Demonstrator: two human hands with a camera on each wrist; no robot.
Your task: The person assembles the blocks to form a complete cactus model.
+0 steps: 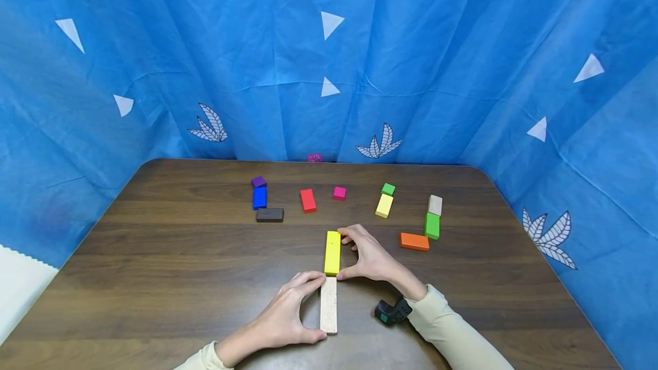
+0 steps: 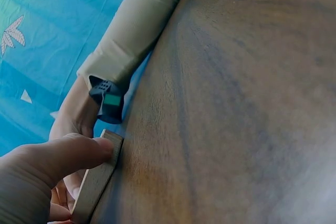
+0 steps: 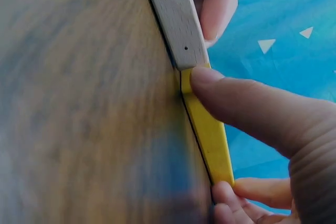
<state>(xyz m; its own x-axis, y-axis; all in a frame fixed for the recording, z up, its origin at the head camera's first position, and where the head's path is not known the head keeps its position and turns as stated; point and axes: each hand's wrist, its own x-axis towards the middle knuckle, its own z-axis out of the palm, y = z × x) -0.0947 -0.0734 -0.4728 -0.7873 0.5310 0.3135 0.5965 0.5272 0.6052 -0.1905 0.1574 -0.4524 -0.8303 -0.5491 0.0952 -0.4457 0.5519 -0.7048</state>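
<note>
Two long blocks lie end to end on the table, a bright yellow block (image 1: 332, 251) and, nearer the body, a plain wooden block (image 1: 328, 307). The left hand (image 1: 287, 314) holds the wooden one lengthwise, thumb at its near end and fingers by its far end. Around the yellow block's right side curves the right hand (image 1: 374, 258), its thumb at the near end and fingertips at the far end. In the right wrist view the ends of the yellow block (image 3: 210, 135) and the wooden block (image 3: 176, 17) meet beside the right thumb.
Behind the hands lie a purple block (image 1: 259, 181), blue block (image 1: 260, 198), dark block (image 1: 269, 215), red block (image 1: 308, 201) and pink block (image 1: 339, 193). Further right are a pale yellow block (image 1: 384, 206), orange block (image 1: 414, 241) and green block (image 1: 432, 226). Blue curtains surround the table.
</note>
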